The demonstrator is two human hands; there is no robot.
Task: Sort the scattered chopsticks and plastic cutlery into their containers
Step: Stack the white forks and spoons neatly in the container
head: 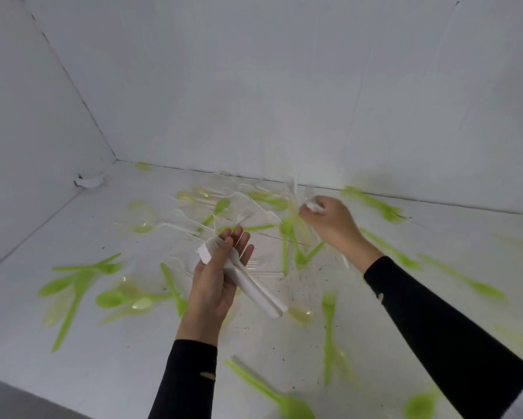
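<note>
The left hand (214,279) is palm up at centre frame, with its fingers curled round a stack of white forks (255,287). The stack lies diagonally across the palm, tines toward the upper left and handles projecting toward the lower right. The right hand (332,219) is farther back, near the rear wall (254,101), with fingers closed on a few white cutlery pieces (313,205). Motion blur prevents identifying their type. Both forearms wear black sleeves (435,334). The white bench (133,367) carries scattered cutlery: loose white forks (193,222) beyond the left hand, green forks (328,328) to the right, green spoons (109,298) to the left, and translucent yellow spoons (299,313) among them. Dark specks mark the bench surface near centre.
</note>
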